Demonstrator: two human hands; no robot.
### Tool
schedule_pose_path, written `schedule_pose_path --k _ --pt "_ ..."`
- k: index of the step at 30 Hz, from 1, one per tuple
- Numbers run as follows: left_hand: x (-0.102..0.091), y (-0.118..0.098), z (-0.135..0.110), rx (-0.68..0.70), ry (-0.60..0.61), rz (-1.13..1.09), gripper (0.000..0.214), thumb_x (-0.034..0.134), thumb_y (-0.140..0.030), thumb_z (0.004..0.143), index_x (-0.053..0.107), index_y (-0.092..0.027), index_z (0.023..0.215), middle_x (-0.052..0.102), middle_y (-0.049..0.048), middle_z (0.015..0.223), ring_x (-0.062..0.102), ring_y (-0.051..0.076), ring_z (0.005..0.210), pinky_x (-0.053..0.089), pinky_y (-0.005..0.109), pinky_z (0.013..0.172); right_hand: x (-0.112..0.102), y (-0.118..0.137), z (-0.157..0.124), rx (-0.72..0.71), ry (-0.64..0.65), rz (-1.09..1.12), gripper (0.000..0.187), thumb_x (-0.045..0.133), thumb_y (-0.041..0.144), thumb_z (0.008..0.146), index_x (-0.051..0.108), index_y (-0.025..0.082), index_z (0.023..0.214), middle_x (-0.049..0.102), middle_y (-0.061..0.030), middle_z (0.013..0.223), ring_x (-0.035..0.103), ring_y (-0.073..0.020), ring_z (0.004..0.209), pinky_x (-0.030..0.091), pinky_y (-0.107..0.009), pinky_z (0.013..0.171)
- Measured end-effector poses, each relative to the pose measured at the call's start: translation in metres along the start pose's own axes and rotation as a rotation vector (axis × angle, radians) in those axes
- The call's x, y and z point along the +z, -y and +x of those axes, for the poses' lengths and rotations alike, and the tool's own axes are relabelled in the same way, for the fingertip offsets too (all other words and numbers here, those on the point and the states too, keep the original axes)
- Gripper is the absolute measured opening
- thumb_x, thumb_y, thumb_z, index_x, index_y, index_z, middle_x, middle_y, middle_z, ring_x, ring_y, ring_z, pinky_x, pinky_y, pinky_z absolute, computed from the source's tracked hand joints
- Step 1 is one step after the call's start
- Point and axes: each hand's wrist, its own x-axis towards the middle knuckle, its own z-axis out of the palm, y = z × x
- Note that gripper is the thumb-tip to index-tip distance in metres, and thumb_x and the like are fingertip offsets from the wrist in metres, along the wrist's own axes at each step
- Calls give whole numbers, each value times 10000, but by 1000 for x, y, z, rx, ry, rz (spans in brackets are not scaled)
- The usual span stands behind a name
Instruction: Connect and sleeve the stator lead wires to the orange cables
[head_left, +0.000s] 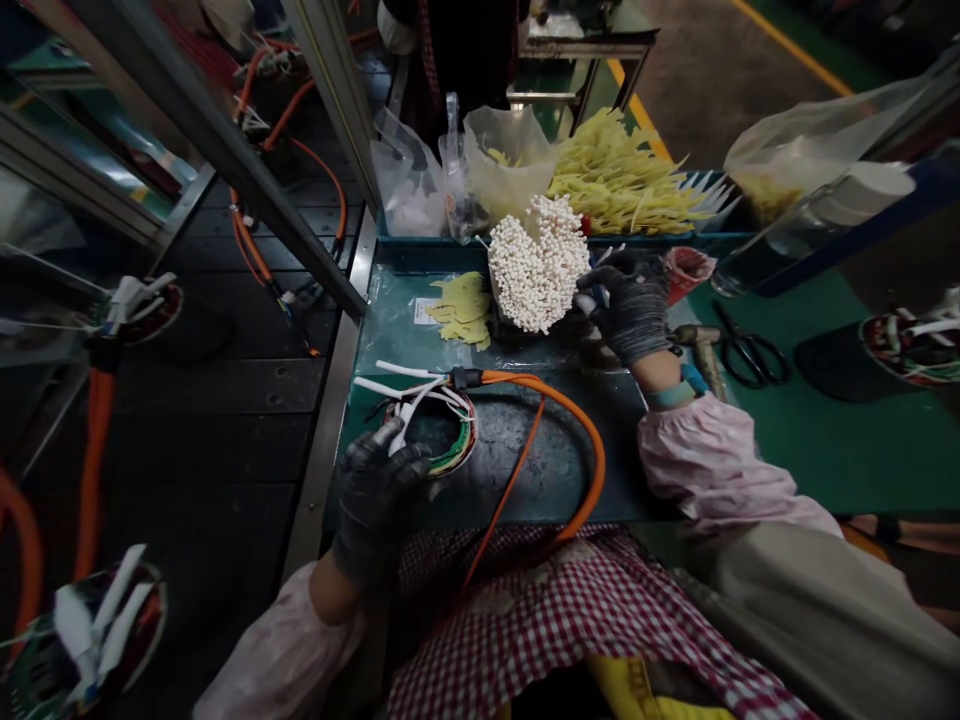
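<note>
My left hand [379,495], in a dark glove, grips the near rim of a round wound coil [442,432] with white sleeved leads and green wires on the green bench. An orange cable [581,440] loops from the coil toward my checked apron. My right hand [630,305], also gloved, is closed beside a bundle of white tubes [538,262] standing upright; its fingers pinch at the bundle's right side, and what they hold is too small to name.
A heap of yellow strips [619,180] and plastic bags [420,175] fill a blue tray at the back. Yellow slips [463,308] lie near the tubes. Scissors [746,350] lie right. More coils [911,345] sit at the right and on the dark conveyor [142,310] left.
</note>
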Motion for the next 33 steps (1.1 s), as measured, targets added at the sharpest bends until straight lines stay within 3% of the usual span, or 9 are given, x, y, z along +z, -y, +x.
schedule_pose_path --k 3,8,13,19,25,27,29,31,33 --pt "7 -17 0 -63 -75 61 333 902 -283 924 633 -307 1118 836 13 1047 780 359 1287 524 492 1058 1 -2 0 8 5 10 91 789 377 977 789 301 1026 739 -119 1194 660 -401 1194 573 -682 1098" --pt "10 -18 5 -104 -91 25 398 944 -285 876 617 -319 1101 842 -24 1012 789 364 1252 474 499 1075 1 -8 1 59 61 -53 251 849 361 934 788 243 1147 720 -174 1315 631 -434 1286 523 -691 1141" --pt "8 -15 9 -97 -71 15 336 908 -270 901 626 -326 1076 849 -47 962 802 358 1211 501 506 1022 1 -3 3 36 15 -71 113 834 337 921 763 286 993 752 -128 1192 654 -407 1179 539 -688 1094" --pt "13 -11 5 -89 -78 -26 294 917 -283 870 669 -317 1023 847 -24 979 779 352 1251 492 517 1069 -14 7 -3 12 -60 304 185 744 471 1015 746 298 950 794 -111 1016 708 -323 950 601 -565 921" --pt "15 -11 -2 -150 -2 44 256 920 -374 849 703 -302 963 843 6 995 763 360 1285 468 518 1106 -78 78 -29 85 -372 676 346 814 679 990 719 352 925 757 -41 904 791 -289 825 634 -541 778" --pt "15 -9 -5 -134 31 51 283 925 -433 843 713 -299 974 848 9 1022 747 363 1319 445 511 1125 -96 111 -52 183 -280 722 295 773 657 1027 740 374 951 741 -38 799 743 -274 670 602 -530 672" --pt "14 -7 -8 -130 83 75 323 924 -510 841 723 -294 974 852 12 1051 731 364 1347 408 504 1160 -99 140 -79 177 64 628 214 733 590 1064 747 379 1032 777 -62 912 758 -297 763 616 -522 697" --pt "13 -6 -9 -142 135 101 351 906 -564 849 730 -286 970 856 14 1067 714 366 1378 372 497 1195 -89 164 -104 125 51 577 247 676 537 1099 718 312 1007 752 -44 857 738 -260 722 628 -455 667" --pt "11 -7 -7 -141 142 93 324 879 -550 878 732 -283 988 862 11 1075 703 363 1402 348 497 1212 -76 181 -124 111 -64 553 286 677 508 1101 693 277 934 735 -31 793 718 -236 677 620 -407 624"
